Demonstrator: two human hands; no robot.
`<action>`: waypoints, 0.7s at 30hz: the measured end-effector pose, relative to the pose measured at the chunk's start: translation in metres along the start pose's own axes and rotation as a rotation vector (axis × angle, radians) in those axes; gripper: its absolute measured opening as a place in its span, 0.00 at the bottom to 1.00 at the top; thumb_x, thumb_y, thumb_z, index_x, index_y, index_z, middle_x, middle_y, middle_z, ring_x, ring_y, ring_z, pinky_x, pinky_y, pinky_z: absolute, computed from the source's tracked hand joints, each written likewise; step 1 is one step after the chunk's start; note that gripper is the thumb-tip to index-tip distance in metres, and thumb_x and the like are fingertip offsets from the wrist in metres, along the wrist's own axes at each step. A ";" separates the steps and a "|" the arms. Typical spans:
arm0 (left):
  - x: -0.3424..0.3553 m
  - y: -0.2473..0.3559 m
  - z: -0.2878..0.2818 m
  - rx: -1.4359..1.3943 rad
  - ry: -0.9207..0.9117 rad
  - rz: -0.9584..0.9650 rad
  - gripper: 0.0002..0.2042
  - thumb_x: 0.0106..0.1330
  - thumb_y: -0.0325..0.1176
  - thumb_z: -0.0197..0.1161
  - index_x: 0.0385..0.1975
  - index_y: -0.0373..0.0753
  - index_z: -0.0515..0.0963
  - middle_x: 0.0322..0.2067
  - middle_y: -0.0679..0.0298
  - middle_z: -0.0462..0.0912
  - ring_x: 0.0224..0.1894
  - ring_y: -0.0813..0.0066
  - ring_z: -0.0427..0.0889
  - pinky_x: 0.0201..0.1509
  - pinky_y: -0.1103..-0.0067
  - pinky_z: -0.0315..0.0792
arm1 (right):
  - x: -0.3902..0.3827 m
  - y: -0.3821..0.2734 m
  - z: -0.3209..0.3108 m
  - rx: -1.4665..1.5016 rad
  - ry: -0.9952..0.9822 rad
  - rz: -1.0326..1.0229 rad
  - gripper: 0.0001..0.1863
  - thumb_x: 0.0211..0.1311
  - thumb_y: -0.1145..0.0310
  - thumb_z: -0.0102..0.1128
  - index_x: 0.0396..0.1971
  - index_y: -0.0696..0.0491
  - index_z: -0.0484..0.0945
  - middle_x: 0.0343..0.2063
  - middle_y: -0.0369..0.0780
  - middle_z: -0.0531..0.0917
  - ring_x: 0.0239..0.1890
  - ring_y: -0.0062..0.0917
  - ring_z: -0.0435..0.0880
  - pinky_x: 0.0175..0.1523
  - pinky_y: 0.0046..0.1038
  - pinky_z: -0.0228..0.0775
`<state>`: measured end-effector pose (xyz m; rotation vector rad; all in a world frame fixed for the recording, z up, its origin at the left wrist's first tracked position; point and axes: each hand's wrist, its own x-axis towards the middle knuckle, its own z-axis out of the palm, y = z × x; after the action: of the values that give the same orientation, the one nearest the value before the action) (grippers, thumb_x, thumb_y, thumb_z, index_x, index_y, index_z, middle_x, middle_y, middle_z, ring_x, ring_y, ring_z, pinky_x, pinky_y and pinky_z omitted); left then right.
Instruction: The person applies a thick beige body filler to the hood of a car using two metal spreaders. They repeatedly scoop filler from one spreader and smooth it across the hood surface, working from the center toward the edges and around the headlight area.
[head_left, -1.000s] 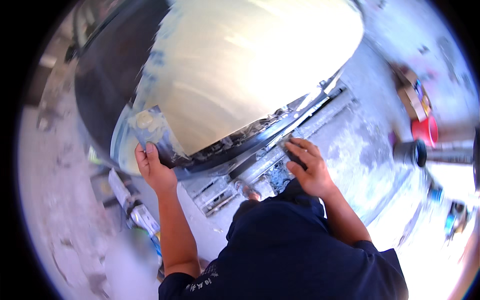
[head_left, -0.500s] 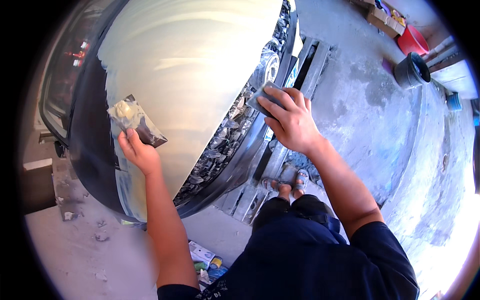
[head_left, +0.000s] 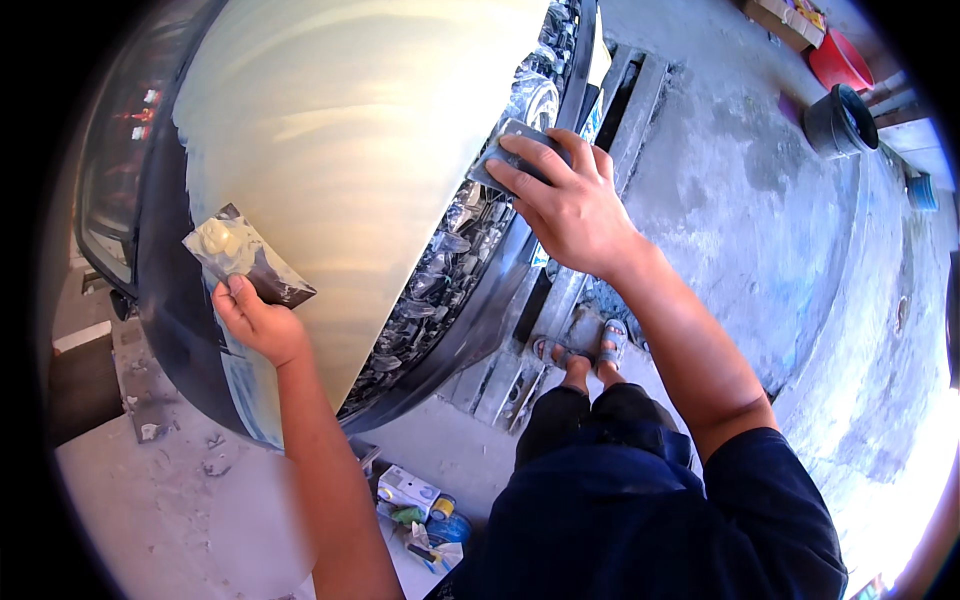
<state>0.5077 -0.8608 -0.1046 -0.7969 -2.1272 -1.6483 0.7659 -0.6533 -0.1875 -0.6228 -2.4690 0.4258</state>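
My left hand (head_left: 258, 322) pinches the edge of a dark putty board (head_left: 278, 275), a flat plate with a mound of cream body filler (head_left: 220, 240) on its far end. The board is held over the car hood (head_left: 330, 180), which is coated in pale yellow filler with a dark band along its left side. My right hand (head_left: 580, 205) grips a dark grey flat spreader (head_left: 512, 152), its fingers laid across the top. The spreader is at the hood's right edge, above the exposed front end; whether it touches the hood I cannot tell.
Along the hood's right edge runs the car's open front (head_left: 430, 270). A red basin (head_left: 840, 60), a black bucket (head_left: 840, 122) and a cardboard box (head_left: 785, 22) stand at the far right. Boxes and cans (head_left: 425, 505) lie on the floor near my left forearm. Metal rails (head_left: 570, 290) cross the floor by my feet.
The spreader in my right hand has moved left and slightly up to the hood's edge. My left hand with the putty board has shifted left and a little down.
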 end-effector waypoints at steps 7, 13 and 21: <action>0.004 -0.008 -0.007 0.051 -0.009 0.004 0.15 0.72 0.39 0.50 0.43 0.30 0.71 0.36 0.63 0.74 0.38 0.76 0.70 0.43 0.79 0.67 | 0.008 0.002 0.006 -0.038 0.055 -0.053 0.24 0.55 0.69 0.60 0.54 0.38 0.75 0.58 0.33 0.70 0.59 0.43 0.66 0.58 0.47 0.61; 0.004 -0.008 -0.007 0.081 -0.007 0.018 0.16 0.71 0.39 0.51 0.43 0.30 0.71 0.37 0.62 0.75 0.39 0.74 0.71 0.45 0.78 0.67 | 0.001 0.002 0.005 -0.056 0.004 -0.045 0.26 0.52 0.71 0.59 0.55 0.39 0.75 0.59 0.33 0.69 0.59 0.43 0.66 0.60 0.47 0.60; 0.005 -0.012 -0.008 0.057 -0.007 0.020 0.15 0.71 0.39 0.51 0.43 0.29 0.71 0.37 0.62 0.75 0.39 0.74 0.71 0.44 0.79 0.68 | -0.001 -0.009 0.008 -0.017 -0.001 -0.060 0.28 0.50 0.71 0.60 0.55 0.38 0.74 0.59 0.32 0.69 0.60 0.43 0.64 0.60 0.47 0.59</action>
<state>0.4952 -0.8698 -0.1087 -0.8059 -2.1535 -1.5701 0.7594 -0.6625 -0.1906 -0.5544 -2.4873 0.3824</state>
